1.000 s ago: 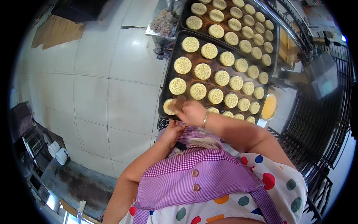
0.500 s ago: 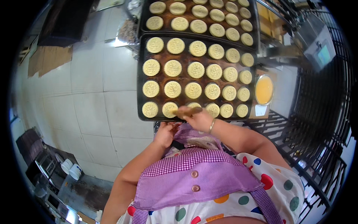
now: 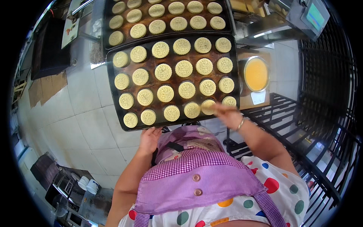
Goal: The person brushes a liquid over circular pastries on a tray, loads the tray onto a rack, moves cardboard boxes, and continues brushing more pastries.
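Observation:
Round, pale-yellow pastries (image 3: 187,90) with stamped tops and fluted edges lie in rows on a dark baking tray (image 3: 113,89) in front of me. My right hand (image 3: 227,115) is over the tray's near right part, blurred by motion. Its fingers pinch what looks like a small brush, mostly hidden and smeared, against a near-row pastry (image 3: 208,107). At the near edge of the tray, toward its left, my left hand (image 3: 149,139) has its fingers stretched out, their tips at the rim.
A second tray (image 3: 166,34) of similar pastries adjoins the far side. To the right, a bowl (image 3: 256,74) of orange-yellow liquid stands on a brown board (image 3: 245,99). Black metal railings (image 3: 287,125) run along the right. A grey machine with a screen (image 3: 315,17) stands at far right.
My right hand has moved right along the near row, from the second pastry to the fifth. My view has shifted, so the trays sit further left and tilted; my left hand remains by the near rim.

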Available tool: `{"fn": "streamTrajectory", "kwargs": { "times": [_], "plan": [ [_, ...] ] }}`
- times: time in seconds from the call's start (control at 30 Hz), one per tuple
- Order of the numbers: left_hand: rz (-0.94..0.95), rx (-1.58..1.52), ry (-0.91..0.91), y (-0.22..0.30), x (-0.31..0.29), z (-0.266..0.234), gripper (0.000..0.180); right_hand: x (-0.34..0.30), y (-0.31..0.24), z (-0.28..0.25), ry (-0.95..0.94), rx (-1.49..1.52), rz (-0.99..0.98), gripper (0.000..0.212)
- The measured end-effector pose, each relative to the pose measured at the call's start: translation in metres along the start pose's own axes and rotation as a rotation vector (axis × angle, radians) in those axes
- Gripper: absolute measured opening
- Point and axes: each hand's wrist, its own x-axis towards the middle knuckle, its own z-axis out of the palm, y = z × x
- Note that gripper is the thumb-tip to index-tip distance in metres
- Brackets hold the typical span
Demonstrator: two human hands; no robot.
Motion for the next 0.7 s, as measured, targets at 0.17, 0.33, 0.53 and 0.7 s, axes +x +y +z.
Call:
{"fn": "streamTrajectory", "kwargs": {
  "times": [0.17, 0.33, 0.53, 0.7],
  "plan": [
    [-0.01, 0.062, 0.059, -0.003, 0.004, 0.002, 0.014, 0.016, 0.047, -0.031, 0.116, 0.19, 0.225, 0.026],
    [0.015, 0.084, 0.126, -0.006, 0.004, 0.006, 0.01, 0.149, 0.126, -0.123, 0.708, 0.084, 0.071, 0.032],
    [-0.048, 0.089, 0.097, 0.0, 0.002, -0.007, 0.012, 0.125, 0.126, -0.107, 0.731, 0.29, 0.023, 0.033],
    [0.002, 0.082, 0.154, 0.022, 0.002, -0.033, 0.01, -0.044, 0.079, -0.008, 0.68, 0.534, 0.367, 0.029]
  ]
}}
